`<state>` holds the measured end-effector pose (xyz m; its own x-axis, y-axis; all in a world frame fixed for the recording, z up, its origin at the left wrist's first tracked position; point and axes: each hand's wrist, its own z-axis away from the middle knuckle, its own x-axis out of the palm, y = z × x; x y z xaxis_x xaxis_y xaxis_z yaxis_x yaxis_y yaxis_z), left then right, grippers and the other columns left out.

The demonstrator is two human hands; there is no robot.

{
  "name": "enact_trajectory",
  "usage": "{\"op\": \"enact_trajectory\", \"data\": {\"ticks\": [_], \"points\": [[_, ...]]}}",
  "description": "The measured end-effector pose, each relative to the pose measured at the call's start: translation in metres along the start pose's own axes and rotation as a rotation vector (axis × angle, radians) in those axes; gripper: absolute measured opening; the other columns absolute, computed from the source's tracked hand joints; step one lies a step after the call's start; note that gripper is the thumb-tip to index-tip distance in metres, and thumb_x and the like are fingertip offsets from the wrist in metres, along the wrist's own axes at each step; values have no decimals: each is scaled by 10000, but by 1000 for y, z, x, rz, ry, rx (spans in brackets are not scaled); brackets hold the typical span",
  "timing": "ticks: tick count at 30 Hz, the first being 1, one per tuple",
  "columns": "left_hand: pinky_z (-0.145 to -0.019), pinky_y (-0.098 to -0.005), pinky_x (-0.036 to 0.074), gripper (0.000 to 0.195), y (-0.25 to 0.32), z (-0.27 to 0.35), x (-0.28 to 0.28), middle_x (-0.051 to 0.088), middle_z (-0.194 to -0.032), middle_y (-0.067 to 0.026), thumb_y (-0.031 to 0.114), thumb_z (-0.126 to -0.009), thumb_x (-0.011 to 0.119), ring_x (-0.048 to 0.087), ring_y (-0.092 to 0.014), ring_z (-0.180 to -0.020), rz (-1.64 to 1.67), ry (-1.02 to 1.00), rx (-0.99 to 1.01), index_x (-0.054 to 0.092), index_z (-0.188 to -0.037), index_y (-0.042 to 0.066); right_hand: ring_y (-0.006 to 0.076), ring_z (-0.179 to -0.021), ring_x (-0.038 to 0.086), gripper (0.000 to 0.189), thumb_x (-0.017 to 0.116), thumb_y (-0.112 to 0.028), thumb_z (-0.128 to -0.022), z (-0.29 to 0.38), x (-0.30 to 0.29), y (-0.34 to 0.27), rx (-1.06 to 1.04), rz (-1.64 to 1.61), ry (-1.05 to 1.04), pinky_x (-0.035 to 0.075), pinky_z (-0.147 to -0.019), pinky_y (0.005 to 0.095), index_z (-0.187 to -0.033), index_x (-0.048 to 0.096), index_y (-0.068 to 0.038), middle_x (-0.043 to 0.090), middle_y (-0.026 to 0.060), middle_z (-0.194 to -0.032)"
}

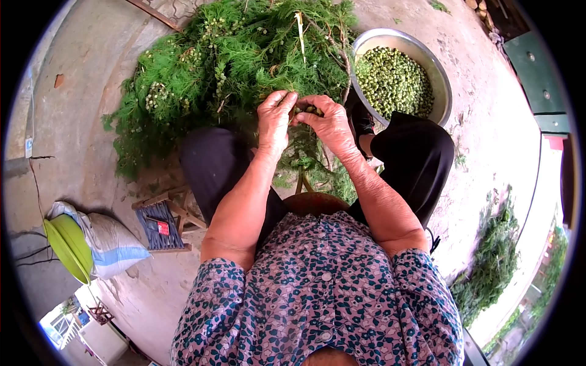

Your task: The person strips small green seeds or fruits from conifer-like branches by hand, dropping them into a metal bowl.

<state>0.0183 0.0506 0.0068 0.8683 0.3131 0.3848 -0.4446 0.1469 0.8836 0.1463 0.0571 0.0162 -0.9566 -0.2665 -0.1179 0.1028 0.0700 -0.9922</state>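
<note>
A large heap of green conifer branches (238, 59), dotted with pale green cones, lies on the floor before me. Over its near edge my left hand (276, 114) pinches a small sprig between thumb and fingers. Close beside it, my right hand (325, 120) is curled around several small green cones (311, 110), thumb and fingertips near the left hand's fingers. At the right of the heap stands a round metal basin (440, 82), holding a thick layer of loose green cones (396, 82). Fingers partly hide what both hands hold.
My knees rise on either side of the hands. At left are a folding stool (160, 228) with items on its seat, a woven sack (114, 247) and a green plastic basin (68, 249). More cut greenery (492, 261) lies at right, and a green cabinet (535, 78) stands beyond the metal basin.
</note>
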Motion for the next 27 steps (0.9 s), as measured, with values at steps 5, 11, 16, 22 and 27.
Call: {"op": "enact_trajectory", "data": {"ticks": [5,11,16,22,27], "points": [[-389,-202,345,94,1,0,3,575,-644,-18,110,-824,593,464,-71,-461,-145,-26,36,586,-850,20,188,-759,580,246,678,-65,-679,2,0,-3,-78,232,38,454,-716,281,-922,636,-46,597,77,-804],[-377,-199,383,104,-10,-2,1,603,-642,-37,110,-836,571,502,-70,-460,-409,-42,161,592,-830,7,262,-741,592,204,673,-93,-671,3,3,0,-72,425,60,469,-680,323,-859,623,-31,596,126,-817],[-409,-196,391,67,-9,-3,1,567,-619,2,78,-804,590,464,-43,-487,-415,-24,134,606,-806,13,191,-593,566,181,636,-86,-730,-2,-4,0,38,142,-114,456,-564,270,-876,591,12,580,85,-676],[-408,-188,306,137,7,-5,0,504,-607,4,132,-818,596,411,-46,-485,-153,-57,22,556,-724,40,131,-574,522,149,586,-77,-811,-2,-21,-2,447,-943,-114,395,-480,225,-933,571,7,569,44,-713],[-471,-185,331,163,11,-8,-4,500,-649,24,235,-818,610,428,-52,-538,-17,-161,-184,579,-831,76,156,-630,508,177,543,-103,-839,-6,-28,15,376,-1163,-182,420,-532,242,-961,536,24,562,93,-805]]}}
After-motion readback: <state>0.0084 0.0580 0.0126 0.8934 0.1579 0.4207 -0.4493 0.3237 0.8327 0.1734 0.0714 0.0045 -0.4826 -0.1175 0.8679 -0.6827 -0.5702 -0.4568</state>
